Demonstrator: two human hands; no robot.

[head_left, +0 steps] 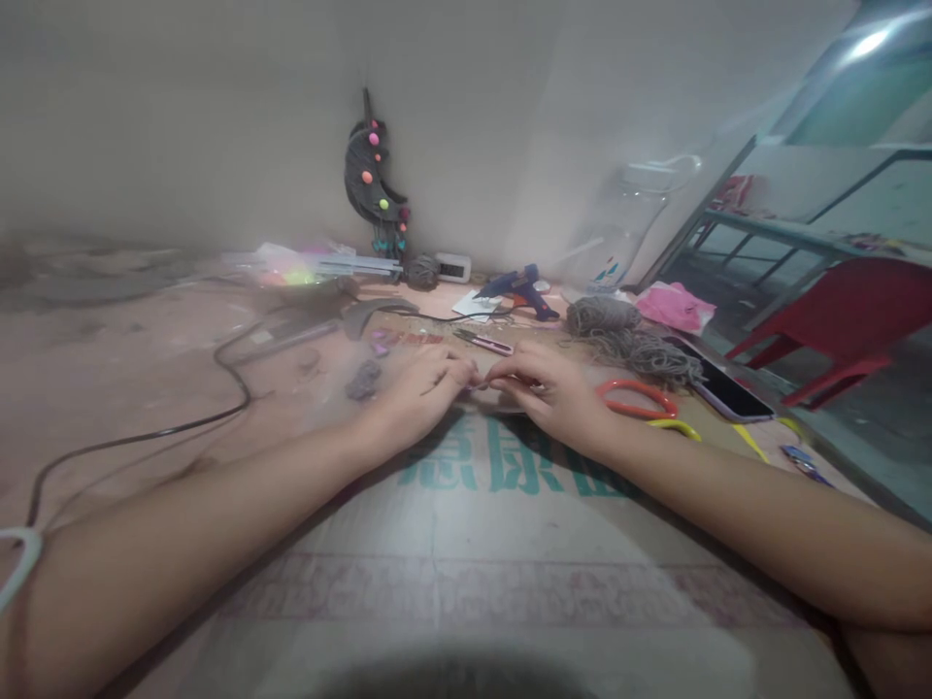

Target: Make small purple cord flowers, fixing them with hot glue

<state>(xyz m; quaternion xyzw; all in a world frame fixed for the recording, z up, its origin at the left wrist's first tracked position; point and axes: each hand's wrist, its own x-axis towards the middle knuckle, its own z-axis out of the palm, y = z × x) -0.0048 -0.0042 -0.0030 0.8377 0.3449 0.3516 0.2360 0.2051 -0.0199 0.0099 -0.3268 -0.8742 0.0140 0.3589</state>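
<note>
I am pinching a small, thin piece [477, 385] between the fingertips of my left hand [435, 379] and right hand [545, 386], over the cardboard [466, 529] on the table [138, 379]; what it is, I cannot tell. At 11 o'clock, a grey crescent ornament [356, 158] is hanging against the wall [218, 116], already carrying coloured balls [367, 177], so it is looking finished to me. My piece is seeming unfinished: grey yarn [645, 357] is lying loose at 2 o'clock, and the glue gun [515, 284] is resting unheld at 1 o'clock.
</note>
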